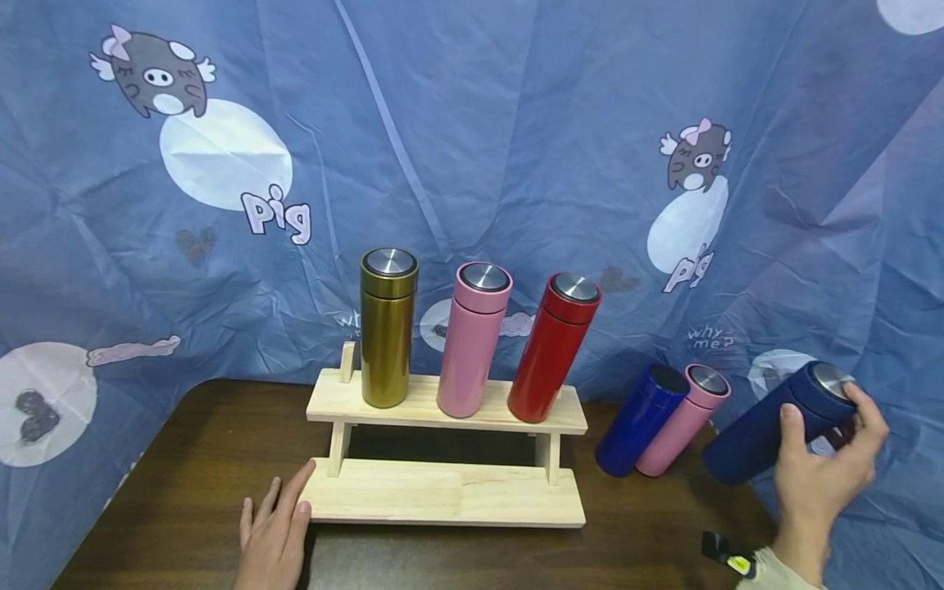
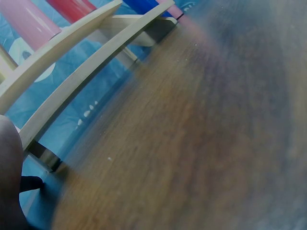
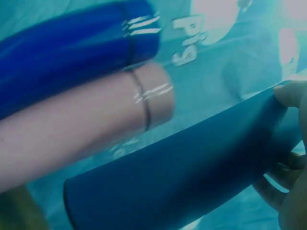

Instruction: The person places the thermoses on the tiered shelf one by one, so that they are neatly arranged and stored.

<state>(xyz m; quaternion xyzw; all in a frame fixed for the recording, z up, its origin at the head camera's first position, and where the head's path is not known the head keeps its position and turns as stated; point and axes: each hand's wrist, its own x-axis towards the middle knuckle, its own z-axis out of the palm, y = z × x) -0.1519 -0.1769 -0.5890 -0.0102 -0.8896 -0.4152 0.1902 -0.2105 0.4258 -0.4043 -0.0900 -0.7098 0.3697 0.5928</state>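
My right hand [image 1: 829, 475] grips a dark navy vacuum flask [image 1: 770, 426] near its steel-topped lid, thumb on one side and fingers on the other. The right wrist view shows the same navy flask [image 3: 172, 167] slanting; whether its base touches the table I cannot tell. At the left end of a two-tier wooden stand [image 1: 442, 492], my left hand [image 1: 274, 533] rests with fingers extended against the lower shelf. A gold flask [image 1: 387, 336], a pink flask [image 1: 472, 348] and a red flask [image 1: 551, 352] stand in a row on the upper shelf.
Right of the stand, a bright blue flask [image 1: 640, 422] and a second pink flask [image 1: 682, 426] stand side by side on the brown table [image 1: 413, 561]. A blue cloth [image 1: 472, 147] with pig prints hangs behind. A black strap [image 1: 715, 545] shows by the right sleeve.
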